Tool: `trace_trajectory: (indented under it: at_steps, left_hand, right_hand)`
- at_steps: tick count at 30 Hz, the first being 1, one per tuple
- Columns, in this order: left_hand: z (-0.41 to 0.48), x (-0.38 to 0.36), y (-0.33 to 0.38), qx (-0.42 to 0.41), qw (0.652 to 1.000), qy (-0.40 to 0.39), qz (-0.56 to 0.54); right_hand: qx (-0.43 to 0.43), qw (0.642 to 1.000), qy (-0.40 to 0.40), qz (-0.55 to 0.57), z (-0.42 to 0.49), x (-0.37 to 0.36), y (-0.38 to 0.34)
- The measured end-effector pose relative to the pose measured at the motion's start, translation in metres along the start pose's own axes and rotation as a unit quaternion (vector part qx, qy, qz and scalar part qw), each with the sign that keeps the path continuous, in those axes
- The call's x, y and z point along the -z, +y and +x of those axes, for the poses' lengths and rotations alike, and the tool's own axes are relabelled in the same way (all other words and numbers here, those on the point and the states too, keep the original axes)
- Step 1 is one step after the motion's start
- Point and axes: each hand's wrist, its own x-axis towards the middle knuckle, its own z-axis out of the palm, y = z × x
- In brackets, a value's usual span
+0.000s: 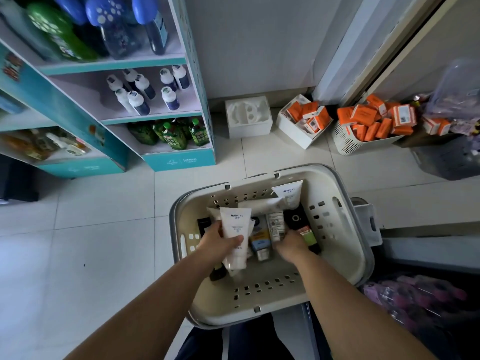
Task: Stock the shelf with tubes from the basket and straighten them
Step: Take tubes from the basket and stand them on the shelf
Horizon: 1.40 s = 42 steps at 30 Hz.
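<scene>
White tube (235, 224) is held at lower centre of frame, over the basket (345, 245). Its long axis runs up-frame, crimped end uppermost. It is gripped around the middle by the left hand (215, 242), thumb laid across the front. The right hand (292, 245) is set among the other tubes (275, 226) just right; its grip cannot be told. The shelf (153, 118) lies upper left, so the left hand is judged nearer.

Left hand (221, 242) curled, right hand (291, 245) palm-down

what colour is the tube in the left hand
White with small dark print. The left hand grips this white plastic tube; head view shows it.
</scene>
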Motion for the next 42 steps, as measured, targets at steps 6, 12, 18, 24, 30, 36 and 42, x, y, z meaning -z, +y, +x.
trace_trajectory:
  at_steps: [6, 12, 18, 24, 30, 36, 42]
  left_hand:
    - [-0.001, 0.005, -0.007, 0.018, 1.0, 0.008, -0.023]
    - [0.001, -0.001, -0.012, 0.02, 0.999, -0.025, 0.029]
    - [-0.004, -0.025, -0.027, -0.002, 0.98, -0.057, 0.188]
    - [-0.004, -0.024, -0.032, -0.007, 0.964, -0.058, 0.26]
    - [-0.009, -0.02, -0.03, -0.055, 0.928, -0.177, 0.324]
    - [-0.017, -0.028, -0.034, -0.045, 0.977, -0.149, 0.144]
    - [-0.017, -0.029, -0.027, 0.102, 0.987, 0.125, 0.002]
  right_hand:
    - [-0.032, 0.999, -0.022, -0.037, 0.009, -0.007, -0.008]
    - [-0.086, 0.966, -0.107, -0.22, 0.007, 0.01, 0.002]
    - [0.028, 0.962, 0.103, -0.25, -0.007, 0.014, -0.029]
    - [0.238, 0.943, 0.022, -0.231, -0.005, -0.011, -0.058]
    - [0.152, 0.984, -0.032, -0.086, 0.001, -0.022, -0.053]
    - [0.028, 0.99, 0.137, 0.005, 0.007, 0.002, -0.021]
    - [-0.063, 0.99, 0.09, -0.084, 0.008, -0.004, -0.006]
